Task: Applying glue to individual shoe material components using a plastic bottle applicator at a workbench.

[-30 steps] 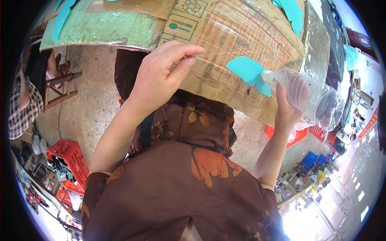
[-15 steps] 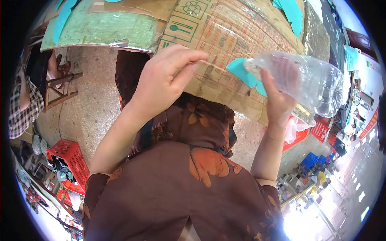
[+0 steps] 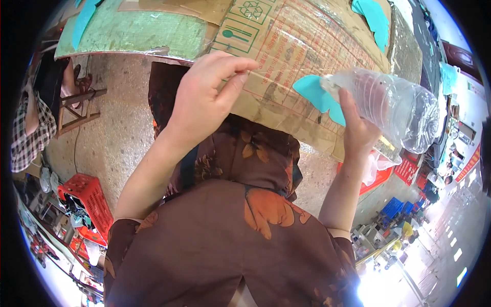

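A clear plastic bottle (image 3: 391,105) lies tilted in my right hand (image 3: 360,130), its whitish mouth end toward the left and its body reaching to the right. Just beside that mouth, a turquoise cut piece (image 3: 316,94) rests on the printed cardboard (image 3: 279,56). My left hand (image 3: 207,97) hovers over the near left edge of the cardboard, thumb and forefinger brought together in a pinch. Whatever sits between those fingertips is too small to make out.
More turquoise pieces lie at the far right (image 3: 372,23) and far left (image 3: 84,21) of the worktop. A green board (image 3: 138,30) adjoins the cardboard. Red crates (image 3: 87,202) stand on the floor at left, near a wooden stool (image 3: 76,110) and a seated person (image 3: 33,125).
My left hand has shifted slightly left and away from the turquoise piece. The bottle in my right hand has moved a little to the right, and the whole view has shifted slightly.
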Available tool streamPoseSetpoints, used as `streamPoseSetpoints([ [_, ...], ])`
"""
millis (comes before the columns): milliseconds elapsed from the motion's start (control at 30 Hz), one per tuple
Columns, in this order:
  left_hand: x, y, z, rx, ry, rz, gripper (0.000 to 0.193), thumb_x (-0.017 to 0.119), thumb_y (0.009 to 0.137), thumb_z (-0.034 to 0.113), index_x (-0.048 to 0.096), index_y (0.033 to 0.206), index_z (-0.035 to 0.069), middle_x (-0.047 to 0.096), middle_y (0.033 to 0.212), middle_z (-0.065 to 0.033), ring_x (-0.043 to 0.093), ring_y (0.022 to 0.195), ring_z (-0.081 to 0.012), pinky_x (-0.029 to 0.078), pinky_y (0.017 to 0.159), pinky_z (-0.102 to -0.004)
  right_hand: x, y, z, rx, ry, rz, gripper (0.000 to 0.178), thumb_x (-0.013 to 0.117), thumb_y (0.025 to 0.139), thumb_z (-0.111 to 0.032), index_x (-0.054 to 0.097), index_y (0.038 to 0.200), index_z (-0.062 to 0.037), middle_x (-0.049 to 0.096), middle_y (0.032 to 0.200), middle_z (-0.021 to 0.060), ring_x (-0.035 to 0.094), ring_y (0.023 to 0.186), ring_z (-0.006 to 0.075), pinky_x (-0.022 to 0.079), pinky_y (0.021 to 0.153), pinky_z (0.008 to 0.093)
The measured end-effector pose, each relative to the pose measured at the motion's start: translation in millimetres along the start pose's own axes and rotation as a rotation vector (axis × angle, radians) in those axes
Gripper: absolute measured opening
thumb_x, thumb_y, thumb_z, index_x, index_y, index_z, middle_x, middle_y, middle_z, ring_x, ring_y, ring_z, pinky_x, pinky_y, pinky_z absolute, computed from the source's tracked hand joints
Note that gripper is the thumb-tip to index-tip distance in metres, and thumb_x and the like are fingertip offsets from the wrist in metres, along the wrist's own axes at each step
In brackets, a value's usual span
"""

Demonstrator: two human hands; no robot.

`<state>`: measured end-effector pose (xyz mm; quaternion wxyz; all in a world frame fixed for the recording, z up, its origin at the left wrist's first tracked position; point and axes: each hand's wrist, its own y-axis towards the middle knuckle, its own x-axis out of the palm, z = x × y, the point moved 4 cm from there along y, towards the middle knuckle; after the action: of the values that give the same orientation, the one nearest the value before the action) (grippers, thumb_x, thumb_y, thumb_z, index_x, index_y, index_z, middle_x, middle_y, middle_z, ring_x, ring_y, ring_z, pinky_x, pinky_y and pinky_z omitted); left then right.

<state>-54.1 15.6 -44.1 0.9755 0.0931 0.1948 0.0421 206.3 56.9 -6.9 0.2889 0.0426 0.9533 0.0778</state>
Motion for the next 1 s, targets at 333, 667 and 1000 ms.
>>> streamPoseSetpoints([
  [333,5.2,-0.9,0.0,0.003,0.045,-0.032,0.018,0.061,0.084,0.005,0.068,0.101,0.008,0.062,0.09,-0.0065,0.06,0.087,-0.0251,0.047,0.078,-0.0341,11.5,-8.5,-4.2,0.038,0.133,-0.129,0.048,0.079,0.075,-0.006,0.057,0.117,0.0018,0.062,0.112,0.0099,0.059,0.105,0.0192,0.047,0.092,0.0331],
  [667,8.3,-1.6,2.3,-0.002,0.08,-0.058,0.018,0.062,0.084,0.005,0.068,0.1,0.008,0.061,0.092,-0.0071,0.059,0.09,-0.0256,0.047,0.079,-0.0347,17.9,-10.0,11.6,-0.33,-0.109,-0.277,0.049,0.078,0.075,-0.004,0.056,0.119,-0.0008,0.06,0.122,0.0116,0.059,0.107,0.0184,0.047,0.094,0.0327],
  [1000,20.9,3.9,17.6,0.228,0.342,-0.064,0.02,0.065,0.079,0.005,0.069,0.098,0.01,0.058,0.095,-0.0047,0.054,0.092,-0.0254,0.043,0.083,-0.0371,-31.6,-10.6,26.7,-0.03,0.001,0.055,0.047,0.08,0.076,-0.007,0.057,0.116,0.0023,0.061,0.112,0.0104,0.058,0.103,0.0191,0.049,0.09,0.033],
])
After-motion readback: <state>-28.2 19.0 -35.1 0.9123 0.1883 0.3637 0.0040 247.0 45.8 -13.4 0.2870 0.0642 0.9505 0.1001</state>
